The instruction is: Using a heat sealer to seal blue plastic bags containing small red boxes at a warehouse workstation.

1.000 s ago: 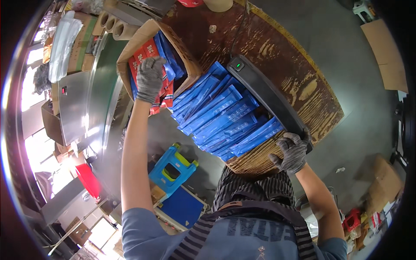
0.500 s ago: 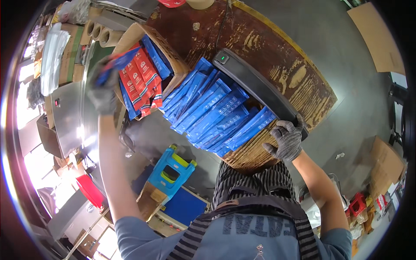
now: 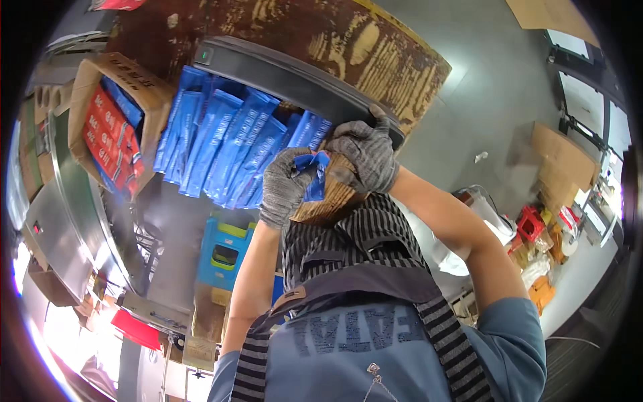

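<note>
My left hand (image 3: 284, 187), in a grey knit glove, is closed on a small blue packet (image 3: 317, 175) with a red patch, held over the table's near edge. Close on its right is my right hand (image 3: 367, 155), gloved alike, fingers apart, with one finger touching the right end of a long black bar-shaped device (image 3: 288, 77). That device carries a small green light at its left end. Along its near side lies a row of slim blue packets (image 3: 228, 144), overlapping and slanted. I cannot tell whether my right hand touches the held packet.
An open cardboard box (image 3: 127, 70) with red packets (image 3: 110, 137) and some blue ones stands left of the row. The worn wooden table (image 3: 295, 23) ends at the right. Below it is a blue and green plastic stool (image 3: 224, 251). More cardboard (image 3: 566, 167) lies at the far right.
My left hand has come from beside the box, rightward to the table's near edge, with a packet in it. My right hand stays at the device's end. The whole view has shifted.
</note>
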Available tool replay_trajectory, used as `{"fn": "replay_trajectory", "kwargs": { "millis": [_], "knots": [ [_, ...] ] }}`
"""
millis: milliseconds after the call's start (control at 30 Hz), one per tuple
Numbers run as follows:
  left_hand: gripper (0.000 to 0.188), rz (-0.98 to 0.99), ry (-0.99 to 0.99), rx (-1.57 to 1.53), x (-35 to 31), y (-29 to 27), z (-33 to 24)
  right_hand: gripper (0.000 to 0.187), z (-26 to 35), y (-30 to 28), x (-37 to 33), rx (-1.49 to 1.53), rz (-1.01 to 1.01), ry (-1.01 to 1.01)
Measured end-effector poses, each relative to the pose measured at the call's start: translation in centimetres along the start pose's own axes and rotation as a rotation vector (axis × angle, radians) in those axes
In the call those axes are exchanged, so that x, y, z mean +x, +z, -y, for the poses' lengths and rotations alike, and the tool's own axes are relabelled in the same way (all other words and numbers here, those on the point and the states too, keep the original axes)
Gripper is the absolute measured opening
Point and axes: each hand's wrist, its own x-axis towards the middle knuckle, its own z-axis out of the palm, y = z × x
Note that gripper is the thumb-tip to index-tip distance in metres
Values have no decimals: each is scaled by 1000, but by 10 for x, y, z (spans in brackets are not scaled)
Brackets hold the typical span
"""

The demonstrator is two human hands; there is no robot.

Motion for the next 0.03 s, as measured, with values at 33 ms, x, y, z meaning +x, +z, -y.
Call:
{"fn": "replay_trajectory", "kwargs": {
  "millis": [33],
  "knots": [
    [25, 0, 6, 76, 3, 7, 5, 48, 0, 0, -3, -12, 12, 13]
  ]
}}
